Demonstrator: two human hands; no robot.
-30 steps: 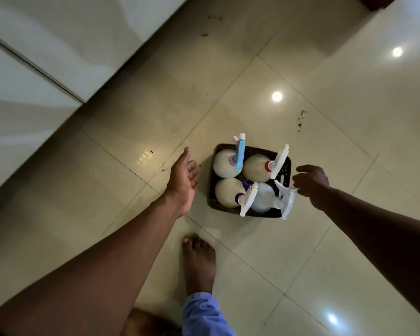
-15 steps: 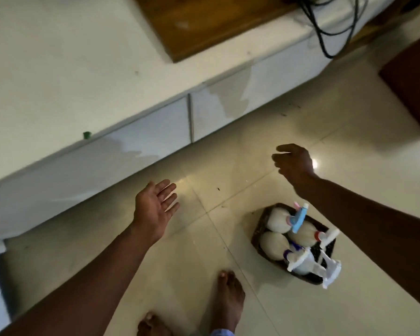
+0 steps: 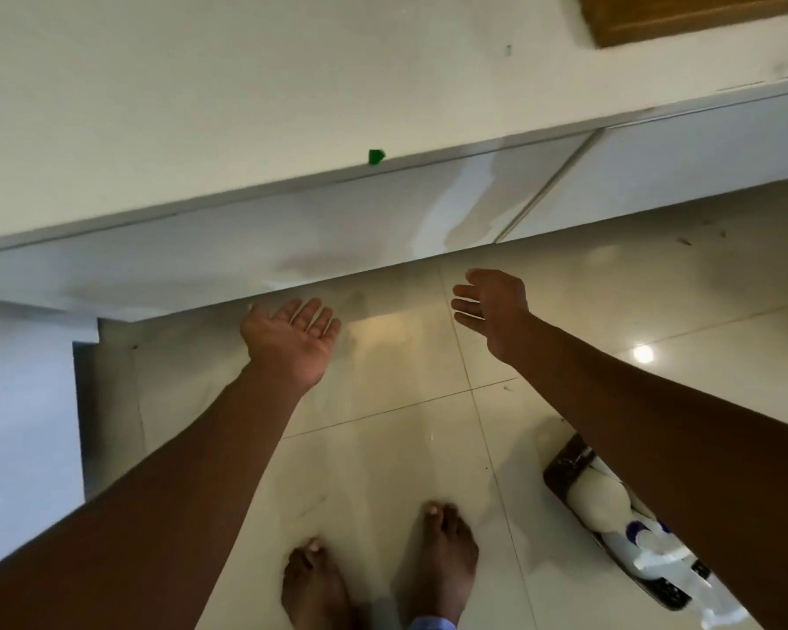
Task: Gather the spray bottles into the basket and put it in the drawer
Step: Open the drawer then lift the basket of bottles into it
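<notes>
Now both hands point(image 3: 292, 343) nearer the drawer point(image 3: 246, 261).

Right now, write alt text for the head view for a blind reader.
Both hands, left hand and right hand, reach open and empty toward a closed white drawer front. The dark basket of spray bottles sits on the tiled floor, partly hidden under the right forearm.

Bare floor point(image 3: 396, 356) lies open before the closed drawer front point(image 3: 255, 247) (basket point(image 3: 569, 461) sits aside).
</notes>
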